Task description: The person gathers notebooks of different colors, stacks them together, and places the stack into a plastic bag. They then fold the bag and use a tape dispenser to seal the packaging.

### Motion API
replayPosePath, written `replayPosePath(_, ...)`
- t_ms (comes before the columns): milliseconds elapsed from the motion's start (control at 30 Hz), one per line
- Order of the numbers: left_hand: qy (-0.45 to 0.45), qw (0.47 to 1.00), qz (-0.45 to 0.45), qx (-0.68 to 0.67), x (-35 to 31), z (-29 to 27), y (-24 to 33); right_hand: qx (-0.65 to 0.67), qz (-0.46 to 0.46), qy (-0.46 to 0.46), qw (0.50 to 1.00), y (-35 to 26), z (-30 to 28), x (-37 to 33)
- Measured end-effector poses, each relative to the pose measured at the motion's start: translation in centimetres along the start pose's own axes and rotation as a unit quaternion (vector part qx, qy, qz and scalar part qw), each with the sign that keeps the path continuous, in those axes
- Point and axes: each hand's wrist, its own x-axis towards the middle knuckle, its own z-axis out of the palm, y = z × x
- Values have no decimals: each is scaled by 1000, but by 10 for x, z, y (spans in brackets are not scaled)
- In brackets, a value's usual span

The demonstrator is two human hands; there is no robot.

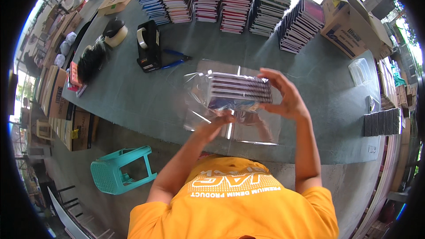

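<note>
So the right hand (287,97) is curled in a wide C around the right end of a notebook bundle (241,89), fingertips along the far side and thumb on the near side, so it's got a proper hold. The left hand (215,125) is down at the bundle's near edge with fingers bunched against the film; can't really tell whether it's pinching or just propping. The bundle sits between the hands, over the table, inside a shiny, crinkly clear plastic bag (195,90) that puffs out loosely past its left end. Page edges show as pale and dark stripes, with a bluish cover toward the person. More clear film (261,130) lies flat and glossy underneath. There's good elbow room on the smooth grey-green table (128,102) both left and right, and the near edge runs just in front of the orange shirt (234,183). Beyond the hands, blue-handled cutters (173,64) lie near a chunky black tape dispenser (149,46), with a bristly dark brush (92,62) farther left. Stacked notebooks (237,6) in several colours line the far side, then an open cardboard box (347,33) at far right. A teal plastic stool (115,172) stands on the floor, lower left.
</note>
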Motion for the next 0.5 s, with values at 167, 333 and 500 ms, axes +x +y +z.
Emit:
replayPosePath(167, 51, 950, 128, 280, 23, 28, 46, 181, 72, 148, 970, 45, 64, -25)
replayPosePath(333, 57, 896, 194, 395, 42, 38, 68, 259, 92, 267, 924, 7, 83, -10)
replayPosePath(500, 161, 838, 249, 459, 60, 47, 44, 378, 87, 275, 880, 39, 86, -10)
